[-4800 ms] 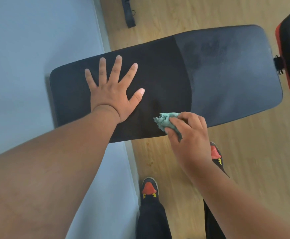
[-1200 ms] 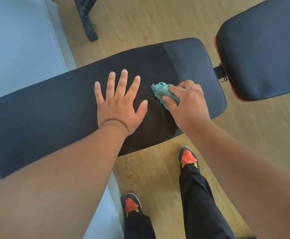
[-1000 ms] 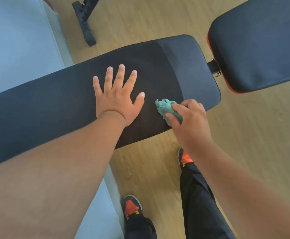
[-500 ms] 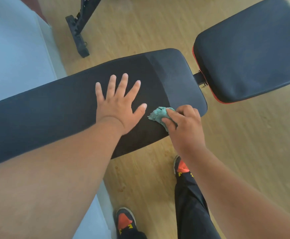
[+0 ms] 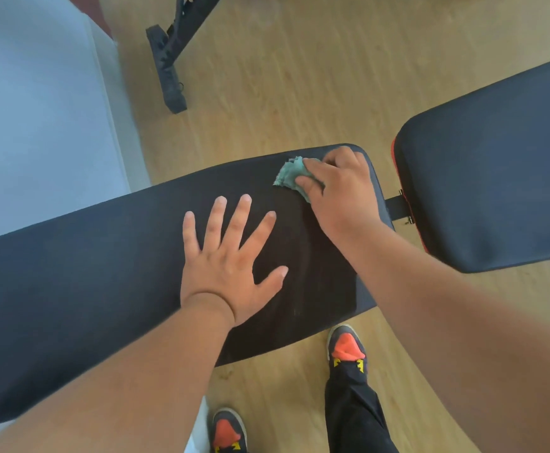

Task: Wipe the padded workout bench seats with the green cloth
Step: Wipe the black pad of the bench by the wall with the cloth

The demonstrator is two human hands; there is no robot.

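The green cloth (image 5: 289, 174) sits bunched on the far right corner of the long bench pad (image 5: 80, 273), pinned there under the right hand (image 5: 339, 191), whose fingers and thumb curl over it so that only a crumpled edge pokes out toward the left. The left hand (image 5: 231, 263) lies flat on the same pad, palm down and fingers spread wide, holding nothing; it is nearer the person than the cloth and a little to the left of it, close but not touching. Both forearms reach in from the near side, the right one crossing the pad's rounded end.

Just beyond that end, joined by a black bracket (image 5: 396, 206), is the second padded seat (image 5: 496, 178) (black too, with a red trim along its edge). Below the bench, on the wooden floor (image 5: 299, 76), stand two dark sneakers with orange toes (image 5: 347, 349). A black metal frame foot (image 5: 169, 73) rests further back, beside a pale blue mat (image 5: 38, 109).
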